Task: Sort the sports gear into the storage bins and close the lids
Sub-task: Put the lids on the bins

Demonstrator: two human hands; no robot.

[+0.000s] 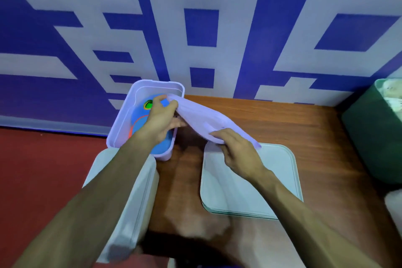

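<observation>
Head view: lid [202, 119] tilted at the bin's [121, 119] right rim, centre frame.
Left hand [161, 119] and right hand [237, 150] each pinch a lid edge in their grip; level it, match corners, press down evenly.

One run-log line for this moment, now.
lavender bin: open, blue gear inside | lavender lid: tilted, not seated | left hand: grips lid | right hand: grips lid | pale green lid: lying flat

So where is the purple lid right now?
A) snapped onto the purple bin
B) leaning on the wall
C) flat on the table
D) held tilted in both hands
D: the left hand and right hand hold the purple lid tilted, beside the open purple bin.
</observation>
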